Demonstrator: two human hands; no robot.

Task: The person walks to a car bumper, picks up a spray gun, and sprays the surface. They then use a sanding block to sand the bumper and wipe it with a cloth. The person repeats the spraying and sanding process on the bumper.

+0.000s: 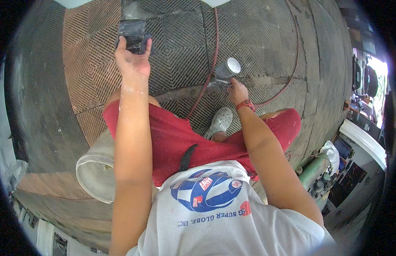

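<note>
My left hand [133, 63] reaches far forward, palm turned up, with thumb and fingers gripping the sides of a dark, roughly rectangular piece [132, 29]. Its exact kind does not show. My right hand [238, 91] is closed round the handle of a spray gun [223, 81]. On top of the gun sits a grey cup with a pale round lid [233, 65]. The gun stands to the right of the dark piece, well apart from it. Part of the gun is hidden by my fingers.
Ribbed rubber mats [176, 47] cover the floor. A red hose [215, 47] runs across them, and another length curves at the right. Behind my left forearm lies a white bucket [91, 175] on its side. A green tank [315, 173] stands at the lower right.
</note>
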